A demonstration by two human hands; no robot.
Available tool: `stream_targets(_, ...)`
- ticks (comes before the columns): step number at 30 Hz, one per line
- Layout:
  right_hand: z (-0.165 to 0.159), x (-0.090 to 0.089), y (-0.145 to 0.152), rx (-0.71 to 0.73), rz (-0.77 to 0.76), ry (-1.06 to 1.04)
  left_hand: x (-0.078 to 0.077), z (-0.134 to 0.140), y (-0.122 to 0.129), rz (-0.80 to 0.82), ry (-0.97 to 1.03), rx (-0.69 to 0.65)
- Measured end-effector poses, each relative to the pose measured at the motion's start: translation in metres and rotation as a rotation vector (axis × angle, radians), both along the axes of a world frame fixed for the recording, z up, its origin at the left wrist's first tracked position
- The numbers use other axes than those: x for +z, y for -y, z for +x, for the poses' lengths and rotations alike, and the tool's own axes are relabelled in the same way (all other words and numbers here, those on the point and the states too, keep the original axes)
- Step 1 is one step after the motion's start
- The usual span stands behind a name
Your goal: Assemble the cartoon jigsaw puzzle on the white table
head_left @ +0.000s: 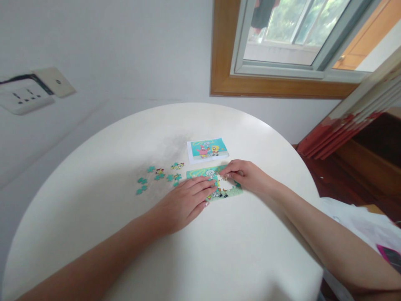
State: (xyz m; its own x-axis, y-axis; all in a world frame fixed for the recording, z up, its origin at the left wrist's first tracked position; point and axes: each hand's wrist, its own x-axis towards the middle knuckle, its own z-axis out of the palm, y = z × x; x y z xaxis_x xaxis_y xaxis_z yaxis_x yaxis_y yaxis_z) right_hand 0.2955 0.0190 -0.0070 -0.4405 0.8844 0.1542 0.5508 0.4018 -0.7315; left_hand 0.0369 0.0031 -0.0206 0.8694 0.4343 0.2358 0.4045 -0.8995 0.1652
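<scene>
A partly assembled jigsaw puzzle (233, 192) with a green cartoon picture lies on the white table, a white gap showing in its right half. My left hand (191, 196) rests flat over the puzzle's left part, fingers stretched out. Pinched at the gap's upper edge, the fingers of my right hand (246, 174) hold what looks like a small puzzle piece (224, 177), mostly covered by the fingertips. Behind the puzzle lies a reference picture card (208, 150) showing pink and yellow cartoon figures. Several loose puzzle pieces (159, 176) are scattered left of the puzzle.
The round white table (175, 267) stands against a wall with a power socket (28, 96) at left. A wood-framed window (282, 83) is at the back right, beside a red and white curtain (338, 129). A white plastic bag (354, 225) sits right of the table.
</scene>
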Motion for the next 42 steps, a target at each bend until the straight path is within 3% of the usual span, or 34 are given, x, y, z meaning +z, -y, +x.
stream_targets(5, 0.001, 0.004, 0.001, 0.021, 0.078, -0.017, -0.002, 0.0, -0.001, -0.015, 0.014, 0.002)
stream_targets(11, -0.005, 0.012, 0.007, -0.086, 0.149, -0.063, -0.001, 0.001, 0.0, -0.016, 0.015, 0.013)
stream_targets(21, -0.011, 0.003, 0.005, -0.227, -0.071, -0.073, -0.002, -0.001, -0.001, -0.002, 0.006, 0.006)
stream_targets(32, -0.012, 0.0, 0.003, -0.181, 0.095, 0.166, 0.001, 0.001, 0.0, -0.011, 0.003, 0.013)
stream_targets(42, -0.016, 0.001, 0.006, -0.286, 0.155, 0.327, 0.0, 0.001, 0.001, -0.008, -0.004, 0.007)
